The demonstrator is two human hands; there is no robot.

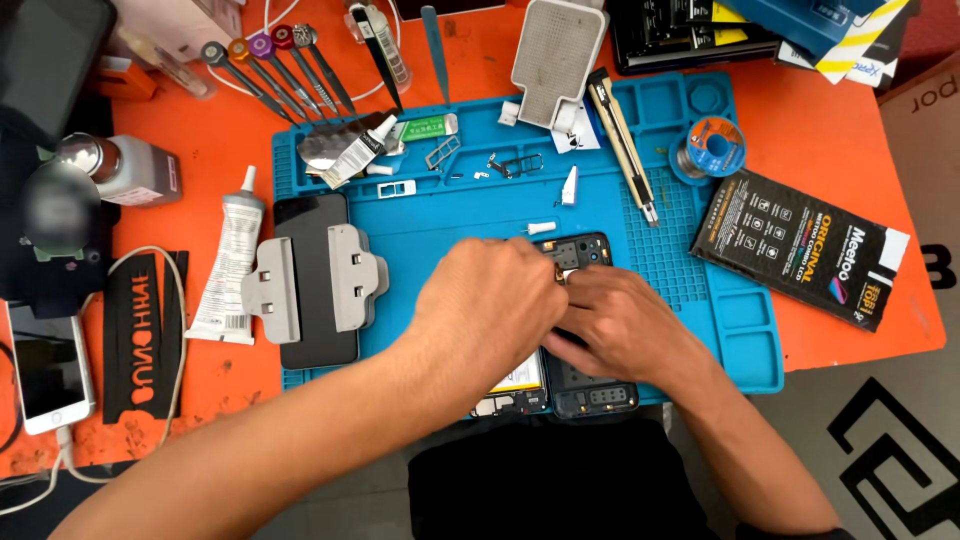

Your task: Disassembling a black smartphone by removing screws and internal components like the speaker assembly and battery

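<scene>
On the blue silicone repair mat (440,250) lies the opened black smartphone (585,330); your left hand (490,305) pinches fingers together at its top, while your right hand (620,325) presses flat, fingers spread, steadying it.

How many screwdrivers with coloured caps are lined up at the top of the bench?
4 screwdrivers, side by side at top left, tips angled toward the blue mat: grey-capped, orange-capped, purple-capped, and red-capped. More may lie outside the picture.
</scene>
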